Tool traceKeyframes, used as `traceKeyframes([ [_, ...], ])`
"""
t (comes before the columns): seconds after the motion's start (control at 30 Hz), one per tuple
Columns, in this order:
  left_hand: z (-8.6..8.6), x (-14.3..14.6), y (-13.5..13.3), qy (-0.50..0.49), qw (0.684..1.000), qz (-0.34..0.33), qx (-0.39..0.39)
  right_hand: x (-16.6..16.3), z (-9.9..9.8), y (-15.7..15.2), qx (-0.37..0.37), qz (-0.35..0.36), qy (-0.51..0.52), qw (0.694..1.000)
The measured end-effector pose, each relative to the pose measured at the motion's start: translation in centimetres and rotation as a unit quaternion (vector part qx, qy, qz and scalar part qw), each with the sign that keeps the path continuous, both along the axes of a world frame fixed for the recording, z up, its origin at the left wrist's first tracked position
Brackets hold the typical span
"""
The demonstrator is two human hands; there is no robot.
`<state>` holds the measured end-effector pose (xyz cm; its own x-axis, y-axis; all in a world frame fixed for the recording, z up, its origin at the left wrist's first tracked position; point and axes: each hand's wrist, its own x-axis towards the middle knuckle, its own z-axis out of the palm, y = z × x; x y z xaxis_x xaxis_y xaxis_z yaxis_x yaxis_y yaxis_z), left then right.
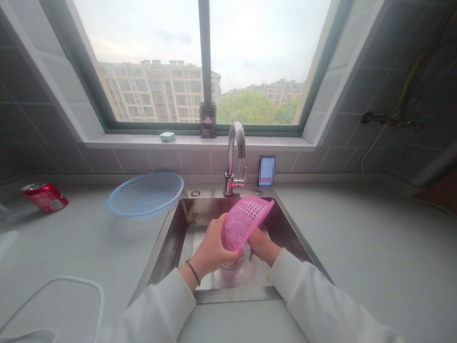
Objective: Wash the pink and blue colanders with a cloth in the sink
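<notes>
A pink perforated colander is tilted on edge over the steel sink. My left hand grips its lower left rim, fingers wrapped round it. My right hand is closed under the colander's right side, pressed against it; its fingertips are hidden behind the basket. Both hands sit low over the sink basin, near the drain. The chrome faucet stands behind them, and no water stream shows.
A blue mesh basket rests on the counter left of the sink. A red can lies on its side at far left. A white cord loops at lower left. A green soap sits on the windowsill.
</notes>
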<state>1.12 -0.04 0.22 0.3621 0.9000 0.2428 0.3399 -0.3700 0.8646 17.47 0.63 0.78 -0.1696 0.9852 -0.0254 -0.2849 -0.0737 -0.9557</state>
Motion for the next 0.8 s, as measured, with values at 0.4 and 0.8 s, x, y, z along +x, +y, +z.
traceKeyframes([
  [0.4, 0.6, 0.3, 0.1, 0.009, 1.000, -0.012, 0.011, 0.4, -0.2, -0.4, -0.027, 0.007, 0.089, 0.996],
  [0.8, 0.8, 0.2, 0.0, 0.039, 0.999, -0.035, 0.016, 2.2, -1.1, 0.6, -0.015, -0.059, 0.161, 0.985],
])
